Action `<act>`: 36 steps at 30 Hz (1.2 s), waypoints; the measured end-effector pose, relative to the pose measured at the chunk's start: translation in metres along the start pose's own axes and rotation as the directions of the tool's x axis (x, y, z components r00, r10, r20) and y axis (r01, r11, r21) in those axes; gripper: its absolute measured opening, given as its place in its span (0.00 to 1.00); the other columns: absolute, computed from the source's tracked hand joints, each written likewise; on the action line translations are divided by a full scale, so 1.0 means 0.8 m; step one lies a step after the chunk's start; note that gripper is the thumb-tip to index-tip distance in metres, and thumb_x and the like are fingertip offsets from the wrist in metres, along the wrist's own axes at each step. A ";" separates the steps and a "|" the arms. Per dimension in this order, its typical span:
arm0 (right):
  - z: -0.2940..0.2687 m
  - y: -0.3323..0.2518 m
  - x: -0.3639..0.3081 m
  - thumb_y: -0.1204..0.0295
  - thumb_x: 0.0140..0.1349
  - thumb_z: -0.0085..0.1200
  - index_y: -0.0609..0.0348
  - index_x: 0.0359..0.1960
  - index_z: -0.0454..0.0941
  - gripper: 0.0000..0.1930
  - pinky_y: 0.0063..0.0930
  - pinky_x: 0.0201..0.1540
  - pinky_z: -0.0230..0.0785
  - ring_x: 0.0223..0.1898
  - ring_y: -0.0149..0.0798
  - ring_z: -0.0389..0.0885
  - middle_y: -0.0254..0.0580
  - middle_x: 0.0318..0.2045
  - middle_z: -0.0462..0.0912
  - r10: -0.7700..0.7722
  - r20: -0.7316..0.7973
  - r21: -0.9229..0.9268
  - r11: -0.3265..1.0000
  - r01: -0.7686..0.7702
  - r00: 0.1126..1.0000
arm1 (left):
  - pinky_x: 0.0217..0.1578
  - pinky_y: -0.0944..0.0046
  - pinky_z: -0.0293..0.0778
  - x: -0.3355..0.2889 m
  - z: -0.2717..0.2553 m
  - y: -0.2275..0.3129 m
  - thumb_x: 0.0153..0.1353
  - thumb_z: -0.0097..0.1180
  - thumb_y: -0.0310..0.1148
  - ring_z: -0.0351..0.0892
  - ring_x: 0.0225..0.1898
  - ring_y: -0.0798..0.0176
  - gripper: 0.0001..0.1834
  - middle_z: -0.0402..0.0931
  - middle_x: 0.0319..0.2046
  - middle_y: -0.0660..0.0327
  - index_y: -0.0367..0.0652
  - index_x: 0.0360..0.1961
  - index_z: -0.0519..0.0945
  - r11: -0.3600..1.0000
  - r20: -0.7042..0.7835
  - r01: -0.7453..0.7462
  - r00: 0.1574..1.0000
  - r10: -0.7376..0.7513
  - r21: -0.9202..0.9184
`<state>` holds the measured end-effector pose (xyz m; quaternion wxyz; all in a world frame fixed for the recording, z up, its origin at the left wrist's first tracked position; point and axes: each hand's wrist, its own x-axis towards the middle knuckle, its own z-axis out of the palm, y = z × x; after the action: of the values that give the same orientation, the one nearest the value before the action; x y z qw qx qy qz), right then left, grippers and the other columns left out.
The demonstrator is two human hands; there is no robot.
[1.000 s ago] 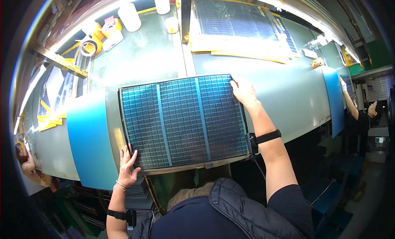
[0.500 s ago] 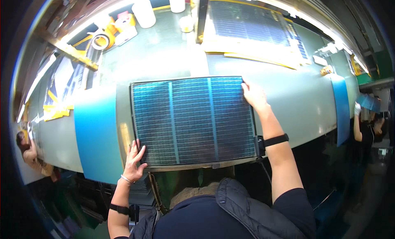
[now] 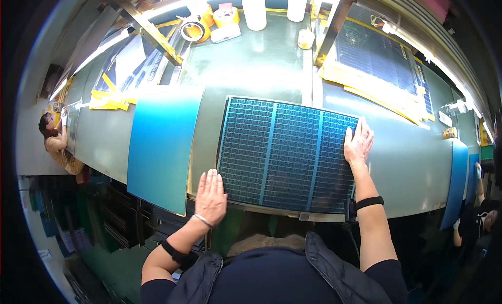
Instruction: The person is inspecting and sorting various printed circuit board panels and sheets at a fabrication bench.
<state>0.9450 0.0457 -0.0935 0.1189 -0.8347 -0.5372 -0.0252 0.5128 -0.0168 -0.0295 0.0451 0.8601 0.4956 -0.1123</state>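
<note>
Along the near side of a long grey-green surface point(image 3: 413, 157), a dark rectangular grid-patterned panel point(image 3: 293, 152) lies directly in front of the person. Its long axis runs left to right across the body, roughly following the surface's front edge, with the right end skewed slightly toward the person in this bent view. Two blue bands point(image 3: 269, 147) cross it from the far long side to the near one; neither end is marked as a front, so no single pointing direction can be told.

The right hand point(image 3: 358, 144) rests over the panel's right edge near the far corner, its fingers point(image 3: 363, 129) extended and unclenched rather than curled around it. The left hand point(image 3: 211, 199) is flat at the near left corner, fingers straight and together, grasping nothing; whether it touches the panel cannot be told. Hands set at opposite ends probably steady the panel from both sides, and its nearness to the person likely shortens the reach.

To the left, a plain blue sheet point(image 3: 162, 142) lies apart from the panel, overhanging the near edge. Tape rolls point(image 3: 193, 31) and white cylindrical containers point(image 3: 254, 13) stand farther back, apparently kept out of the arms' way.
</note>
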 end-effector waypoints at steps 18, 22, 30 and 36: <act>-0.012 0.041 -0.021 0.54 0.49 0.59 0.58 0.58 0.62 0.36 0.47 0.64 0.41 0.60 0.54 0.52 0.51 0.59 0.59 -0.179 -0.144 0.213 0.955 0.207 0.973 | 0.54 0.55 0.59 0.248 0.016 -0.037 0.46 0.47 0.31 0.63 0.54 0.50 0.22 0.64 0.54 0.47 0.34 0.45 0.68 0.993 -0.534 -0.068 0.845 0.008 -0.092; -0.056 0.062 -0.089 0.43 0.35 0.64 0.49 0.61 0.59 0.49 0.53 0.63 0.36 0.62 0.57 0.45 0.53 0.62 0.48 -0.102 0.094 0.304 0.950 0.069 0.990 | 0.53 0.56 0.62 0.251 0.007 -0.057 0.47 0.47 0.30 0.67 0.50 0.50 0.16 0.68 0.50 0.49 0.35 0.38 0.71 1.000 -0.594 -0.023 0.804 0.024 0.009; -0.114 0.122 -0.194 0.40 0.32 0.64 0.39 0.63 0.55 0.53 0.48 0.66 0.24 0.68 0.49 0.31 0.47 0.66 0.38 -0.146 0.393 0.309 0.951 0.019 0.908 | 0.55 0.57 0.59 0.265 0.033 -0.058 0.54 0.43 0.30 0.65 0.52 0.50 0.17 0.67 0.52 0.49 0.36 0.45 0.70 1.000 -0.565 -0.002 0.825 0.016 0.026; -0.124 0.108 -0.199 0.55 0.31 0.70 0.37 0.65 0.49 0.55 0.47 0.67 0.21 0.68 0.48 0.30 0.47 0.66 0.37 -0.037 0.456 0.292 0.950 -0.111 0.889 | 0.54 0.56 0.59 0.262 0.043 -0.059 0.56 0.42 0.33 0.66 0.52 0.49 0.19 0.69 0.50 0.48 0.37 0.48 0.71 0.985 -0.421 0.111 0.893 -0.158 -0.134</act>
<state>0.9645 -0.1530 -0.0389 0.1197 -0.7982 -0.5308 0.2585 0.5685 0.1769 -0.1113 -0.0272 0.8237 0.5569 0.1036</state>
